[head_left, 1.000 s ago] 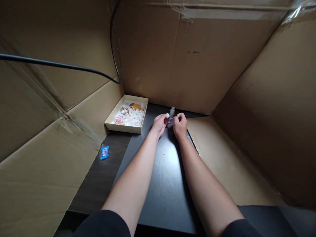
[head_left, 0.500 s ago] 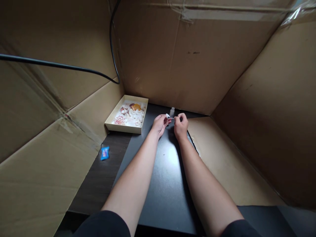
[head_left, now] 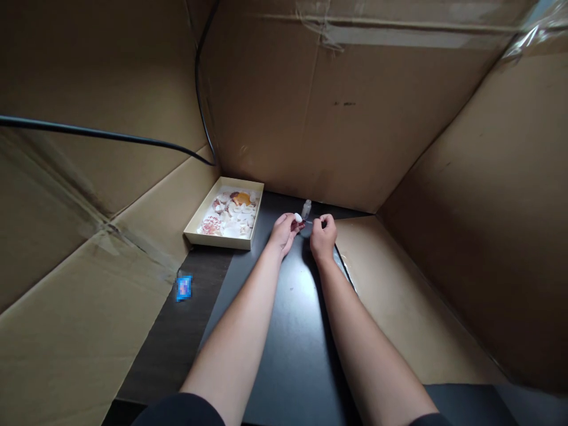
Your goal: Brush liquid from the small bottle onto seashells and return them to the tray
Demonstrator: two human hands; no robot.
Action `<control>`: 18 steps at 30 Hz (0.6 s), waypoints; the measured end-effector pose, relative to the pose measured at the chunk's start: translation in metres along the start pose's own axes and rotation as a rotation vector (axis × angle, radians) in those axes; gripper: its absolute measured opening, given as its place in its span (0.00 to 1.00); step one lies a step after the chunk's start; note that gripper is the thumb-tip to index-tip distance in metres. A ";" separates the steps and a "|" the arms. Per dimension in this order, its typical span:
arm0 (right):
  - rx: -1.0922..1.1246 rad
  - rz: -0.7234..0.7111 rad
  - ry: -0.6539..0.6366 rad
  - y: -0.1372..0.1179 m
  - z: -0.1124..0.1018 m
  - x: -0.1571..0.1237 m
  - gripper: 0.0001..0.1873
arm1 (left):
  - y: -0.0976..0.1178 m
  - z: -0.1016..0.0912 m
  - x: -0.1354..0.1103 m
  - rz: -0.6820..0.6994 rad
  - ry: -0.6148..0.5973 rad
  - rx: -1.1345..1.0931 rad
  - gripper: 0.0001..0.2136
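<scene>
- The left wall is of brown cardboard, creased, with tape along its seams.
- A black cable, round and smooth, bends in front of this wall.
- A small blue packet, blurred, lies near the wall on the bench, which is dark and has a faint wood grain.
- The tray is cream, rectangular and with low walls; inside, there are shells, white, reddish and one broad orange, some ribbed or curved.
- The left hand is half curled, and its thumb and fingers pinch a white piece above the mat, which is smooth, grey and shiny.
- This white piece is small, rounded and pale; I cannot tell of what it is made.
- A bottle, small and translucent, with a narrower neck, stands upright just behind the hands.
- A thin rod shows in the gap between the two hands; its details are too small to tell.
- The right hand is curled, its thumb and forefinger closed on the rod; the two hands are near each other, but apart.
- At right, a flat cardboard sheet lies below the plain right wall.
</scene>
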State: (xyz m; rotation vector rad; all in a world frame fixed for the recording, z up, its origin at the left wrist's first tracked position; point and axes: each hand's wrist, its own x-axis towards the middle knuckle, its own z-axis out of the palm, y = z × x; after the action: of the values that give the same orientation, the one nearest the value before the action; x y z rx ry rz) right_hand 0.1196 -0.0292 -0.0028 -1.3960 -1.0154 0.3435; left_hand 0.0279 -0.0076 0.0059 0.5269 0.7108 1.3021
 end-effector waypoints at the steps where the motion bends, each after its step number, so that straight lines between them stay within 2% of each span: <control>1: -0.001 -0.002 -0.008 -0.001 0.000 0.000 0.05 | -0.001 0.000 0.000 0.006 0.006 0.000 0.03; 5: -0.013 -0.023 -0.103 -0.006 -0.005 0.004 0.06 | -0.003 0.003 -0.007 0.025 0.055 0.067 0.04; 8: -0.056 -0.055 -0.188 -0.008 -0.014 0.016 0.06 | 0.007 0.007 -0.017 0.003 0.028 0.352 0.03; 10: -0.081 -0.081 -0.221 -0.008 -0.020 0.026 0.07 | 0.029 0.007 -0.024 0.065 -0.082 0.604 0.03; 13: -0.087 -0.125 -0.212 -0.011 -0.025 0.043 0.07 | 0.078 0.001 -0.030 0.261 -0.234 0.979 0.03; 15: -0.074 -0.147 -0.187 -0.018 -0.024 0.054 0.07 | 0.111 -0.011 -0.028 0.357 -0.185 1.225 0.03; 18: -0.056 -0.167 -0.205 -0.030 -0.019 0.070 0.05 | 0.144 -0.036 -0.023 0.303 -0.035 1.569 0.04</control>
State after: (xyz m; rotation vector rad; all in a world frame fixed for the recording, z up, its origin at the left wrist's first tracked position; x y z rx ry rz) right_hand 0.1627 0.0041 0.0543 -1.3338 -1.3105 0.3412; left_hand -0.0982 -0.0024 0.0875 1.9447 1.6108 0.7500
